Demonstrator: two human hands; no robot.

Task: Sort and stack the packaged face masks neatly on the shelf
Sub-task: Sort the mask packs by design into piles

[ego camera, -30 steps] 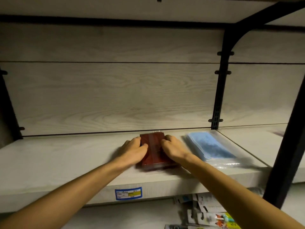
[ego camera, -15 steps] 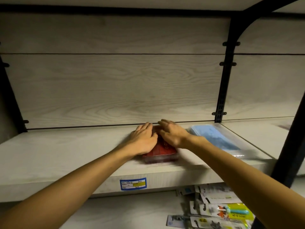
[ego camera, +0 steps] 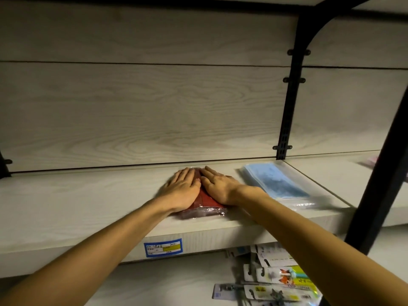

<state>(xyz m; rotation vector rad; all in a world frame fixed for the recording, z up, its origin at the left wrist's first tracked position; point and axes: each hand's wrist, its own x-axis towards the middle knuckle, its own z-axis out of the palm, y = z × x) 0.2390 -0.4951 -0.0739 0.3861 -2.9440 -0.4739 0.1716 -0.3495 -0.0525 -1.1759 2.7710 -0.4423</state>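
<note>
A stack of dark red packaged masks point(ego camera: 204, 203) lies on the pale wooden shelf point(ego camera: 77, 206), near its middle. My left hand point(ego camera: 182, 189) rests flat on the stack's left half, fingers together and stretched out. My right hand point(ego camera: 217, 187) lies flat on its right half, thumb beside the left hand. Both palms press down on the pack; neither hand grips it. To the right lies a stack of light blue packaged masks point(ego camera: 273, 181) in clear plastic, apart from my hands.
A black upright bracket point(ego camera: 287, 107) divides this bay from the shelf to the right, where a pink item point(ego camera: 373, 161) shows at the edge. A blue-and-yellow price label point(ego camera: 163, 248) sits on the shelf front. Carded goods point(ego camera: 278, 277) hang below.
My hands moved from the sides of the red pack onto its top and now lie flat on it. The pack sits a little further back on the shelf.
</note>
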